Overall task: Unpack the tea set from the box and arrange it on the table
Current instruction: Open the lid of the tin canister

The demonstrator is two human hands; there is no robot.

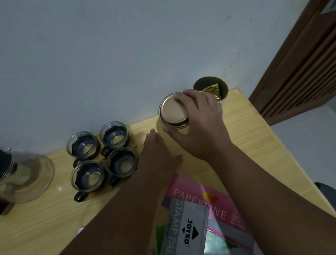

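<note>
My right hand (200,122) grips a round gold lid (172,112) from above, near the back of the wooden table (46,222). My left hand (155,151) lies flat with straight fingers on the table just left of the lid. Behind the right hand stands an open tin (211,87) with a gold foil packet inside. Several glass cups (101,157) with dark holders sit in a cluster at the back left. A glass teapot (10,175) with a dark lid stands at the far left.
In front of me lie a pink paper pack (196,190), a grey stamp pad box (185,231) and something green under them. A white wall runs behind the table. A brown slatted door (308,51) is at the right.
</note>
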